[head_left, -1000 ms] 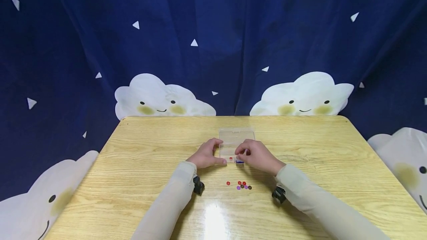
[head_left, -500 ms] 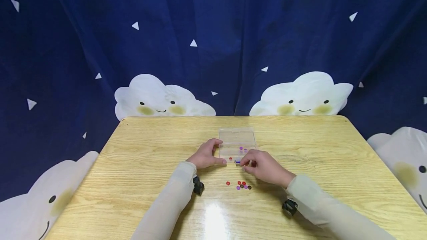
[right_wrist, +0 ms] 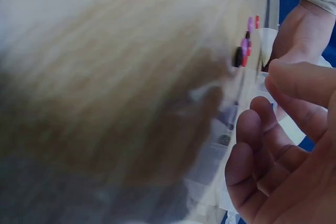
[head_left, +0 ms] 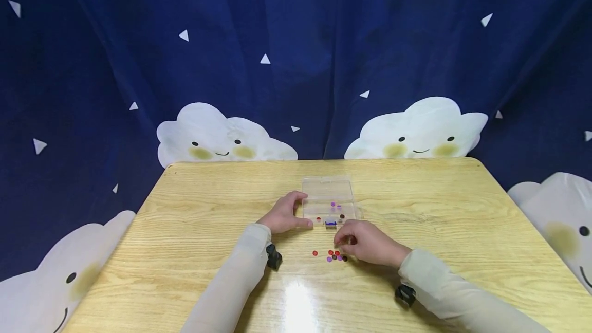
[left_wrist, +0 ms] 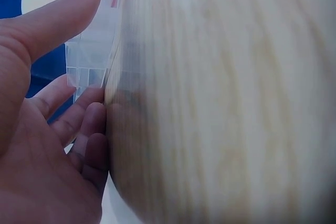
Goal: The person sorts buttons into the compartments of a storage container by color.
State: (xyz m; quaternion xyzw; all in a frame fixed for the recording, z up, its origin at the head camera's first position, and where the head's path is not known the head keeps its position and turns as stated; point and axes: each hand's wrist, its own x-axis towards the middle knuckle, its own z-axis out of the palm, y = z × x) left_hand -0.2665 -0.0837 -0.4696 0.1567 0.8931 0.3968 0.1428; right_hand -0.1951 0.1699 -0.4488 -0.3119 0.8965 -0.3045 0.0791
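Observation:
A clear plastic box [head_left: 311, 208] lies with its lid [head_left: 327, 188] folded back. My left hand [head_left: 283, 216] holds its left side, thumb at the front corner and fingers toward the back; in the left wrist view the thumb [left_wrist: 68, 19] overlaps the clear wall. Inside are purple discs [head_left: 333, 204], a red disc [head_left: 318, 219] and a dark brown disc [head_left: 341, 216]. My right hand [head_left: 370, 243] hovers just right of the loose discs, fingers loosely bent, with nothing visible between them. Those on the table are red [head_left: 315, 253], purple [head_left: 329, 259] and dark brown [head_left: 344, 259].
A blue clasp-like piece [head_left: 330, 224] sits at the box's front edge. The wooden table [head_left: 222, 189] runs back to a dark blue curtain [head_left: 296, 66] with cloud shapes. Glare marks the table in front of the discs.
My right hand has drawn back from over the box toward the loose discs. The purple discs and a dark brown disc inside the box now show. My left hand stays put.

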